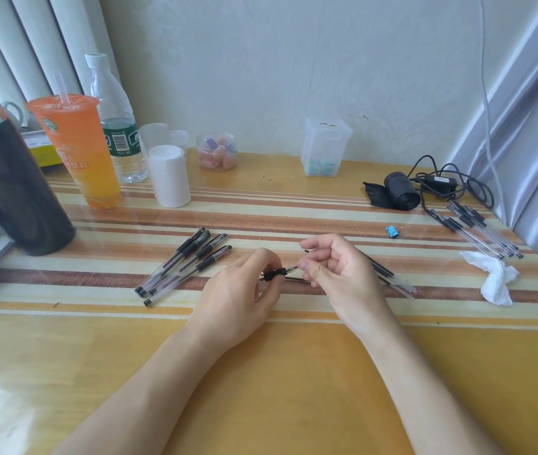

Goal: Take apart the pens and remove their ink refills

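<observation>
A gel pen (277, 273) is held above the striped desk (294, 372), to the left of the small blue clip (391, 231) and nearer the camera. The black grip section of the pen is gripped by the curled fingers and thumb of the left hand (238, 292). The clear tip end of the same pen is pinched between the thumb and forefinger of the right hand (336, 274); the remaining fingers are curled. A short black end is seen above the right fingers; what it belongs to cannot be told.

Four capped gel pens (185, 264) are laid side by side on the desk, well to the left of the clip. Loose refills (392, 280) are laid below the clip, partly hidden behind the right hand. Clear pen barrels (479, 231) are piled to the right of the clip. A crumpled white tissue (495, 279) is placed to the right of the clip and nearer the camera. A roll of black bags (400, 192) is found just behind the clip, with a black cable (448, 183) beside it. An orange drink cup (80, 149) is stood far to the left of the clip.
</observation>
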